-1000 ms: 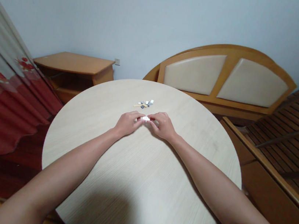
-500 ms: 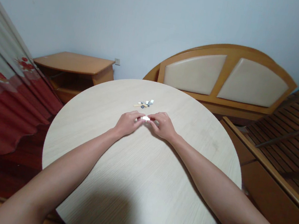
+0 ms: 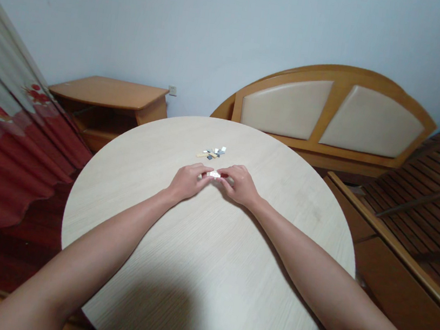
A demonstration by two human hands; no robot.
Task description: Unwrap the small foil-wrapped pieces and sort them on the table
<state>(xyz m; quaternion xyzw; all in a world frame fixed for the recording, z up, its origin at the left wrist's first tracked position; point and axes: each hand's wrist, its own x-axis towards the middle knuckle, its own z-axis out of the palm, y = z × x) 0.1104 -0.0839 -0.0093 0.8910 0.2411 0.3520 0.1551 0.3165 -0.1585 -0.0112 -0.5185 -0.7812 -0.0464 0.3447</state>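
Observation:
A small white building brick (image 3: 215,174), its top marked with rows of what look like studs, is held between both hands just above the table. My left hand (image 3: 190,179) is closed, pinching the brick's left end between thumb and fingers. From the other side, my right hand (image 3: 239,184) pinches the right end the same way. The fingertips cover both ends of the brick. Just beyond the hands lies a loose pile of small flat pieces (image 3: 213,155) in white, grey and tan.
The round pale wood-grain table (image 3: 209,240) fills the middle of the view. Behind it stand a low wooden cabinet (image 3: 111,91) at left and a padded headboard (image 3: 287,109) at right. A red and white curtain (image 3: 4,156) hangs at far left.
The brick's top was a bright white glare and now shows its dotted pattern, as if tilted slightly. Both hands stay in almost the same place.

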